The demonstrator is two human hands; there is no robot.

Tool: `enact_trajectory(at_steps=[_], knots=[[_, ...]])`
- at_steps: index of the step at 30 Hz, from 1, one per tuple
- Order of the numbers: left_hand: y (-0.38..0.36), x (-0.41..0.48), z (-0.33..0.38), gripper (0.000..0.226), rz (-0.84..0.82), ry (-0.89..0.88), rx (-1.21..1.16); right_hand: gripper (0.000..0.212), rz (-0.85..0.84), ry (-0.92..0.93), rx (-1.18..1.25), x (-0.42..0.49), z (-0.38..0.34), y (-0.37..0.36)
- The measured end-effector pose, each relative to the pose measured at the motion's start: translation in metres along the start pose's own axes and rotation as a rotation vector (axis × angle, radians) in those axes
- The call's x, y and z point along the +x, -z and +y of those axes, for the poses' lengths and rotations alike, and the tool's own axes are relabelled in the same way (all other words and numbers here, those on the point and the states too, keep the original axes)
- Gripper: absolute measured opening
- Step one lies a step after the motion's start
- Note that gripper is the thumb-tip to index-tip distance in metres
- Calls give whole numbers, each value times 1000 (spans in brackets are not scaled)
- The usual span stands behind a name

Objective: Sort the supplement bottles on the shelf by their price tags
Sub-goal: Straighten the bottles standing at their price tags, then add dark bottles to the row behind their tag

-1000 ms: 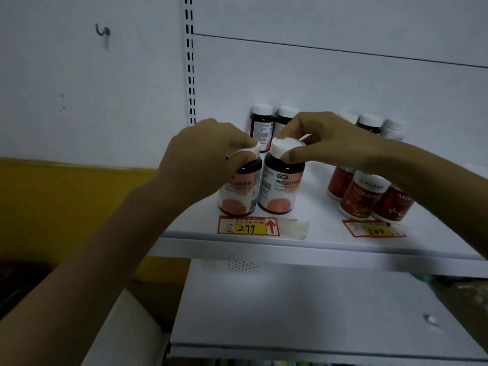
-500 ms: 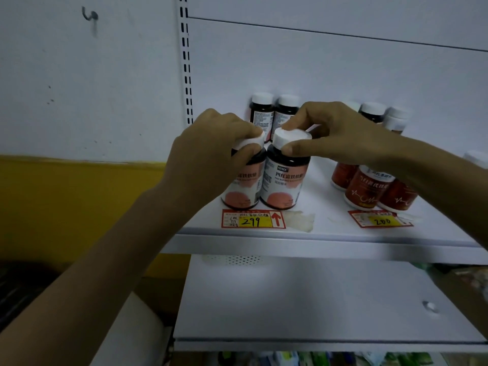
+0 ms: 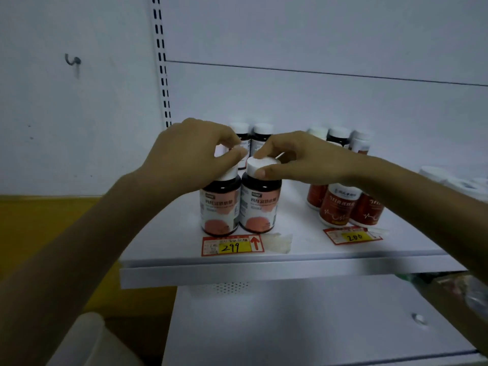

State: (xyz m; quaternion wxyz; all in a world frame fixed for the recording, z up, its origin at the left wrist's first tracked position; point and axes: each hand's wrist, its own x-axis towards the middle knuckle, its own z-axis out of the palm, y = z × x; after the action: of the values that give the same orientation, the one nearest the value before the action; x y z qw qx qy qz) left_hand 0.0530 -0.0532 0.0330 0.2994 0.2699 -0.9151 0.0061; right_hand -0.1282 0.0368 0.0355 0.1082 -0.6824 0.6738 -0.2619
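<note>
Both arms reach in: left hand (image 3: 190, 149) curls over the left pink-label bottle (image 3: 220, 207) cap, right hand (image 3: 295, 157) pinches the right pink-label bottle (image 3: 260, 204) cap, both upright on the shelf (image 3: 290, 268) behind the 299 tag (image 3: 232, 245).

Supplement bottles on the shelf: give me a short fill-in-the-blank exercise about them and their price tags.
1. The left price tag, the one with the red arrow, reads ____.
2. The right price tag, in front of the red-labelled bottles, reads ____.
3. The right grip pinches the right pink-labelled bottle by its white ____.
4. The left grip holds the left pink-labelled bottle, which stands ____ on the shelf.

Missing words: 299; 200; cap; upright.
</note>
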Motion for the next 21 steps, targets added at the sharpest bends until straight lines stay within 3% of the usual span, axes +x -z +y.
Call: enact_trajectory(at_steps=[6,11,17,21], knots=[[0,34,14,52,-57,-67,-33,23,4,-12,85,5,3,20],[-6,61,23,67,-101,-72,-81,22,15,-14,-4,25,20,55],[-21,68,14,61,-184,15,-62,26,15,-48,-177,77,48,90],[-28,70,10,54,-204,72,-21,39,-94,-92,-354,121,71,87]])
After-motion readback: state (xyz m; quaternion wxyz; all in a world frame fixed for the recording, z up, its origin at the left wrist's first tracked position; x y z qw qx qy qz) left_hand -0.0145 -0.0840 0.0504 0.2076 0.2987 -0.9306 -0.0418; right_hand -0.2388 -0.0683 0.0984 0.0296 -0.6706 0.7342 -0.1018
